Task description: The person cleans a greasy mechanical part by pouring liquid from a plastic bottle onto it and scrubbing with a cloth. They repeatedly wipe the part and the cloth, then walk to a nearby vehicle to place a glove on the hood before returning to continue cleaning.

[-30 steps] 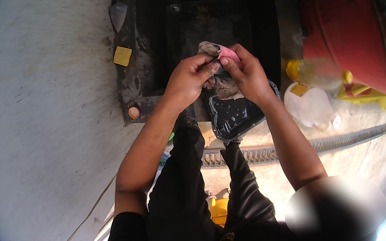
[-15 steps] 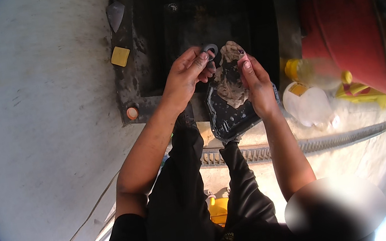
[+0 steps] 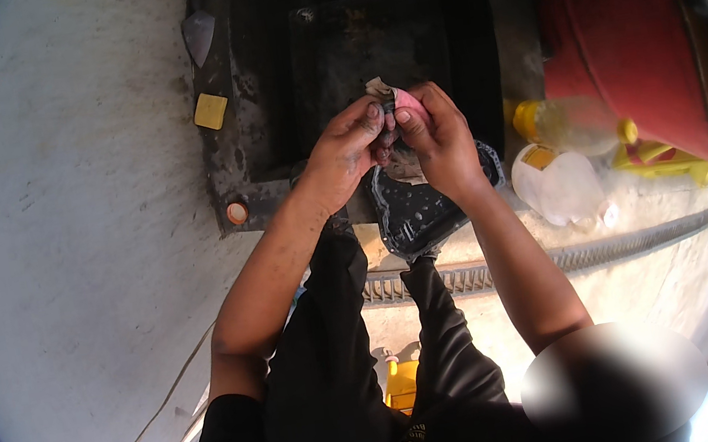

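In front of me my two hands meet over the edge of a large dark basin (image 3: 227, 153). My left hand (image 3: 342, 151) is closed on a grey ring-shaped part, now mostly covered by fingers and cloth. A dirty beige and pink rag (image 3: 410, 104) is pinched in my right hand (image 3: 445, 141) and pressed against that part. Some of the rag hangs below the fingers. Under my hands, at the basin's near edge, rests a black metal pan (image 3: 420, 213) with a raised rim and wet-looking spots.
Along the basin's left ledge lie a pointed metal blade (image 3: 200, 35), a yellow square block (image 3: 210, 112) and an orange-rimmed cap (image 3: 237, 213). To the right stand a red drum (image 3: 620, 44), a clear bottle (image 3: 575, 122) and a whitish jug (image 3: 558, 189). A drain grate (image 3: 580, 260) crosses the floor.
My right hand has moved left with the rag, bringing it onto the grey ring in my left hand. The ring, plainly visible before, is now covered. The view has shifted slightly.
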Available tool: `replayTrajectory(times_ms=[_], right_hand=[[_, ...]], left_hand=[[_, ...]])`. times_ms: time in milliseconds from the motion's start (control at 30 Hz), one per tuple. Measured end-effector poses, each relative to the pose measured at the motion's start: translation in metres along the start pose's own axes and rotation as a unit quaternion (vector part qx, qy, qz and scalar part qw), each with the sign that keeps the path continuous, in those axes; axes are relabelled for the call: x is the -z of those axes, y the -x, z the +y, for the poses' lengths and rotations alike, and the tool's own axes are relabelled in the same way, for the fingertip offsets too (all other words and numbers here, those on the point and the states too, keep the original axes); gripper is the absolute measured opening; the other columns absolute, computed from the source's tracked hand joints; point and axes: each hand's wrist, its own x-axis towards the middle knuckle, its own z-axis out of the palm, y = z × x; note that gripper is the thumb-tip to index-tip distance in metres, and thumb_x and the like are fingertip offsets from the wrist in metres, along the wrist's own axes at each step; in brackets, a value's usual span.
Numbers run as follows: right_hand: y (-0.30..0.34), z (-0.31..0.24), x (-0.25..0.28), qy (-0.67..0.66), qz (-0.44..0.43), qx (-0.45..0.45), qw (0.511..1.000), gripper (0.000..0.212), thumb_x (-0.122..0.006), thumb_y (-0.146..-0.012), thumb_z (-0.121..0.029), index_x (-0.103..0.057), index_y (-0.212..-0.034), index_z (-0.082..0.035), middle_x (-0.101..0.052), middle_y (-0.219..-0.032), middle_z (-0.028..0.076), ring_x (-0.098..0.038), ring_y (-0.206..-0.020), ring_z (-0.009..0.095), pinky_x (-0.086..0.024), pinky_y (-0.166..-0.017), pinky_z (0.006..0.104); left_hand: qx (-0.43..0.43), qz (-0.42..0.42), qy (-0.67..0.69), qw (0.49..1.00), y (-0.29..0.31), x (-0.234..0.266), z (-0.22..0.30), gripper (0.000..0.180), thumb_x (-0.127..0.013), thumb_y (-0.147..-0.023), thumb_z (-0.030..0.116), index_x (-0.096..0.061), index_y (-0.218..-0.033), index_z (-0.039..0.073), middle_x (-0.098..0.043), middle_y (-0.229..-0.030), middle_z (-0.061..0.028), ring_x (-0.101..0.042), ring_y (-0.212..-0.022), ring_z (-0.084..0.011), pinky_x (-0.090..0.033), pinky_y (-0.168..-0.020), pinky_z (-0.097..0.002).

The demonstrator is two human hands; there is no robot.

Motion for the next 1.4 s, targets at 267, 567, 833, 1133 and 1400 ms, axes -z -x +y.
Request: replayTrajectory(times_ms=[267,567,833,1133,1400], right_hand=[[0.002,0.013,-0.004,0.003,0.006,-0.1,0.995,0.018,-0.064,-0.098,-0.014,-0.063,-0.106,0.002,-0.065,-0.095,0.015,-0.065,-0.085,0.033,-0.052,-0.077,0.0375],[-0.011,0.021,0.017,-0.256,-0.002,-0.229,0.939,0.027,-0.057,-0.106,-0.026,-0.062,-0.119,-0.002,-0.064,-0.094,0.001,-0.059,-0.084,0.008,-0.051,-0.076,0.0274],[-0.013,0.016,0.016,-0.459,0.001,-0.266,0.847,0.026,-0.064,-0.1,-0.015,-0.063,-0.12,0.001,-0.068,-0.102,0.002,-0.062,-0.089,0.008,-0.052,-0.084,0.0264],[-0.004,0.014,0.004,-0.19,0.047,-0.191,0.962,0.012,-0.065,-0.096,-0.007,-0.066,-0.105,0.001,-0.066,-0.089,-0.001,-0.056,-0.078,0.004,-0.047,-0.073,0.0217],[0.001,0.013,-0.009,-0.305,0.077,-0.177,0.933,0.014,-0.059,-0.103,-0.008,-0.061,-0.114,-0.001,-0.062,-0.087,-0.001,-0.053,-0.076,0.003,-0.045,-0.069,0.0214]], left_hand=[[0.049,0.057,-0.147,0.986,0.011,-0.009,-0.004,0.052,-0.042,-0.107,0.052,-0.052,-0.135,0.009,-0.06,-0.116,-0.0054,-0.062,-0.107,-0.0195,-0.048,-0.094,-0.0351],[0.004,0.079,-0.124,0.989,0.03,0.016,0.023,0.065,-0.046,-0.105,0.054,-0.042,-0.151,0.009,-0.058,-0.134,-0.0113,-0.057,-0.128,-0.0286,-0.042,-0.106,-0.0441],[0.059,0.08,-0.031,0.995,0.019,-0.003,-0.003,0.035,-0.058,-0.105,0.026,-0.062,-0.131,0.002,-0.07,-0.117,-0.005,-0.067,-0.105,-0.0139,-0.053,-0.092,-0.0305],[-0.097,0.161,-0.355,0.916,0.014,-0.005,-0.008,0.006,-0.066,-0.095,-0.003,-0.063,-0.1,-0.001,-0.067,-0.089,-0.0003,-0.056,-0.084,-0.0028,-0.047,-0.077,-0.0212],[-0.197,0.24,-0.377,0.873,0.01,0.006,-0.009,0.016,-0.065,-0.093,-0.006,-0.051,-0.09,0.0,-0.064,-0.071,-0.0037,-0.055,-0.065,-0.0027,-0.045,-0.057,-0.0243]])
